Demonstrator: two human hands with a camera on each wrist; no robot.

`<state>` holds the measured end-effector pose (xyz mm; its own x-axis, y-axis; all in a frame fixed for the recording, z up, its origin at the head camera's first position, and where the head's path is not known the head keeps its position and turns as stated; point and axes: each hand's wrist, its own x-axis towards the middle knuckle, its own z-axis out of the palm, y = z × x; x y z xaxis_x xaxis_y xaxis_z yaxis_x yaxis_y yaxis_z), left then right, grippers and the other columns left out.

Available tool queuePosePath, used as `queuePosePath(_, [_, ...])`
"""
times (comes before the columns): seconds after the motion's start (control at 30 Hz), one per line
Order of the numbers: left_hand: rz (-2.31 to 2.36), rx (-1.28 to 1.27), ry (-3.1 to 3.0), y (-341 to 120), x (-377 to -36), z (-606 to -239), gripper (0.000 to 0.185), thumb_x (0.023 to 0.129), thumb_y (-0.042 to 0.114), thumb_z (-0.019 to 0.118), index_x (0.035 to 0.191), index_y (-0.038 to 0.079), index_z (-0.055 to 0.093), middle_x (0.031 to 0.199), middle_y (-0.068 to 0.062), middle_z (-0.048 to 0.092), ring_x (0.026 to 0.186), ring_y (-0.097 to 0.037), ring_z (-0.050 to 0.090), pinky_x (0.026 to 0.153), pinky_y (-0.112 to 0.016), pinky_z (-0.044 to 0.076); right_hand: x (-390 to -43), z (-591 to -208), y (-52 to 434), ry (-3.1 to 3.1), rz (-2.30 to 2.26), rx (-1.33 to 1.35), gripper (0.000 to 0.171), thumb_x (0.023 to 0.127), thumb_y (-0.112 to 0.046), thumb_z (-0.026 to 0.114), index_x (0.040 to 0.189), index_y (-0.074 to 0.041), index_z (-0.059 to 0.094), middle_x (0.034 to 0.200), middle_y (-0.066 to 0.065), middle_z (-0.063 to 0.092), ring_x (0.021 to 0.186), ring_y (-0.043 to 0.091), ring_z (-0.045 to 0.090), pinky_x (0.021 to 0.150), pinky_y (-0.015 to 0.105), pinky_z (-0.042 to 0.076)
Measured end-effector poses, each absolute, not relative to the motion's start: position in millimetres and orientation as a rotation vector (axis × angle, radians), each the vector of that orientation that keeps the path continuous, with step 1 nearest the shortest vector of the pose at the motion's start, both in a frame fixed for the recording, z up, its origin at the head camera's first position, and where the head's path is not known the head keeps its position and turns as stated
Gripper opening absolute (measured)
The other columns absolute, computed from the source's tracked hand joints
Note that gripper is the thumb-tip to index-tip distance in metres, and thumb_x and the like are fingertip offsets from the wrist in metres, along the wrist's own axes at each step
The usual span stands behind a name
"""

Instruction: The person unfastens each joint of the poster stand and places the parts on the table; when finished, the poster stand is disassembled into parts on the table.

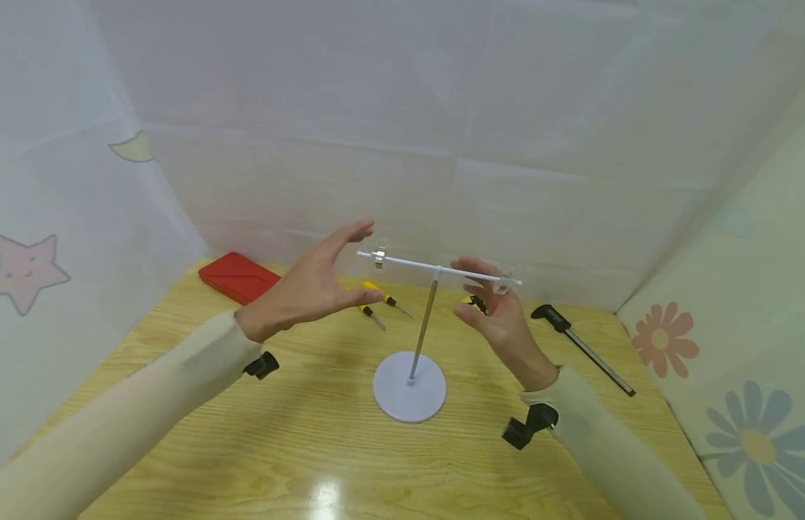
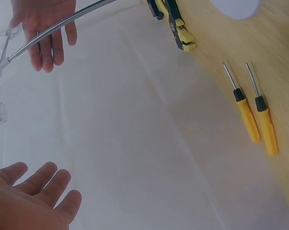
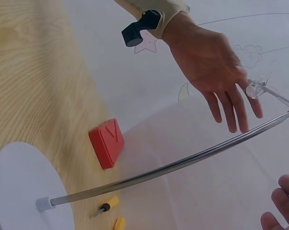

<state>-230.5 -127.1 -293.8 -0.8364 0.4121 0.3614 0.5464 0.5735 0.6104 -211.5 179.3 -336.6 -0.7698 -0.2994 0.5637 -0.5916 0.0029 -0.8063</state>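
A T-shaped display stand is on the table, with a round white base (image 1: 396,401), a thin metal pole (image 1: 424,318) and a white crossbar (image 1: 408,263) on top. One clear plastic clip (image 1: 379,257) sits near the crossbar's left end, another clear clip (image 1: 504,281) near its right end. My left hand (image 1: 305,285) hovers around the left end, thumb and fingers spread apart, gripping nothing. Beside the right end is my right hand (image 1: 506,328), its fingers extended behind the bar and its thumb lower; whether it touches the bar or clip I cannot tell.
Behind the stand lie two yellow-handled screwdrivers (image 2: 248,120) and a yellow-and-black tool (image 2: 175,24). A red case (image 1: 236,278) is at the back left, a black-headed caliper (image 1: 590,354) at the right. White cloth (image 1: 376,144) hangs behind the wooden table (image 1: 298,433).
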Motion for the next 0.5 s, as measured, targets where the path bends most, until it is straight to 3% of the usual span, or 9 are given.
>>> queuePosePath(0.5, [-1.137, -0.854, -2.605, -103, -232, -273, 0.094, 0.078, 0.058, 0.08, 0.156, 0.044, 0.028, 0.157, 0.011, 0.044, 0.148, -0.015, 0.039, 0.119, -0.059, 0.033, -210, -334, 159, -2.05, 1.963, 0.901, 0.064, 0.093, -0.014, 0.073, 0.145, 0.004, 0.042, 0.141, -0.006, 0.056, 0.131, 0.014, 0.052, 0.113, 0.043, 0.038])
